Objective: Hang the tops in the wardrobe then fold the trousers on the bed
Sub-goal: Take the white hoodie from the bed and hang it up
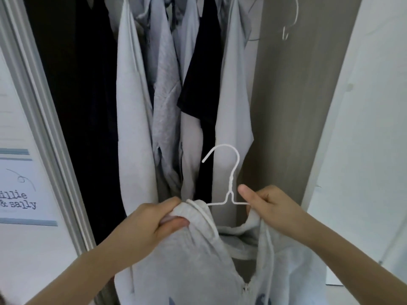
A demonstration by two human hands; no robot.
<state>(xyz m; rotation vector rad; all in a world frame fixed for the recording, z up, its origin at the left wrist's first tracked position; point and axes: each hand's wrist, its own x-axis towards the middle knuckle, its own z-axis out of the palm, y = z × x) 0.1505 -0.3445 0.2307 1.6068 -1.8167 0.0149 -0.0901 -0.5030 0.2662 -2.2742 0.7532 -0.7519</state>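
Observation:
A light grey zip-up top [198, 260] hangs between my hands in front of the open wardrobe [286, 95]. A white wire hanger [230, 170] stands upright at its neck, hook pointing left, its arms partly hidden inside the fabric. My left hand [154, 223] grips the top's left shoulder, fingers curled into the cloth. My right hand [271, 208] grips the right shoulder together with the hanger's right arm, thumb raised. No trousers or bed are in view.
Several grey, white and black garments [167, 95] hang close together inside the wardrobe. An empty white hanger [290, 20] hangs at the upper right. The sliding door frame [44, 128] stands at the left, a white wall [363, 128] at the right.

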